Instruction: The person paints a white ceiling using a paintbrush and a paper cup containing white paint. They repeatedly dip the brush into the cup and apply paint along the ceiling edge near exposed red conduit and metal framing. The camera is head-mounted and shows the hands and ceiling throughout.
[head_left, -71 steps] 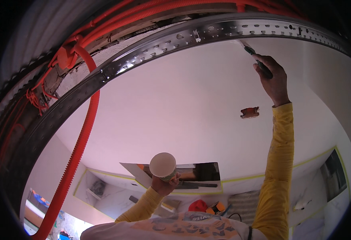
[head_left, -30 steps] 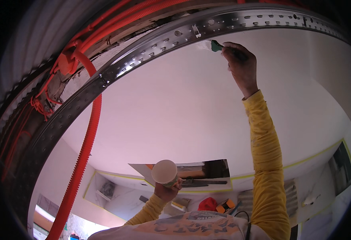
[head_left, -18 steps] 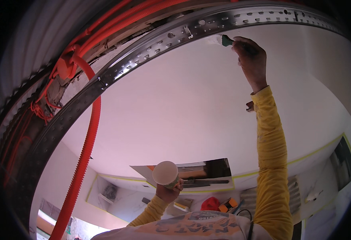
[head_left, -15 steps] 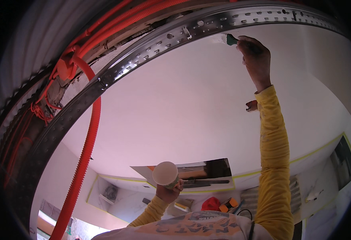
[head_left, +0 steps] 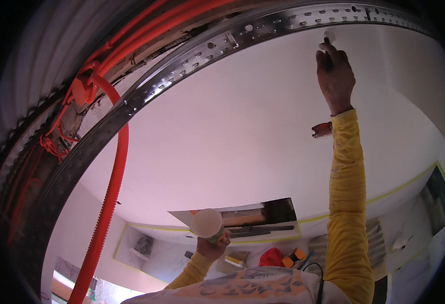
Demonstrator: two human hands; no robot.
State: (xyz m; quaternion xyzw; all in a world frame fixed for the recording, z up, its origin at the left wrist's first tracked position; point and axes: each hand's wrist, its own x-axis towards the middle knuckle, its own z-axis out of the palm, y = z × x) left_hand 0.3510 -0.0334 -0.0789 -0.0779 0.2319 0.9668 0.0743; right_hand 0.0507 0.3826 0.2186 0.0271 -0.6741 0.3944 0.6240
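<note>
At the top right, my right hand [head_left: 336, 81] is raised, closed round a dark-handled paintbrush [head_left: 327, 41], whose tip is against the white wall [head_left: 232, 131] just below the perforated metal channel [head_left: 192, 63]. The bristles are only partly visible. Low in the middle, my left hand [head_left: 213, 247] holds a white paper cup [head_left: 206, 220] from behind and below, its rim toward me; I cannot make out its contents. Beside my right sleeve is a rough reddish cutout [head_left: 321, 129] in the wall.
Red corrugated conduit [head_left: 111, 182] hangs on the left below corrugated roofing [head_left: 35, 76]. Below are a dark rectangular opening [head_left: 275, 213], yellow tape edging [head_left: 314, 218] along marble-look panels, a red cloth [head_left: 270, 257] and an orange object [head_left: 291, 258]. A dark recess [head_left: 437, 195] is at right.
My right hand and brush swept left, then moved right and higher along the channel's lower edge; the brush now points more upward. My left hand and cup have shifted slightly down in the picture.
</note>
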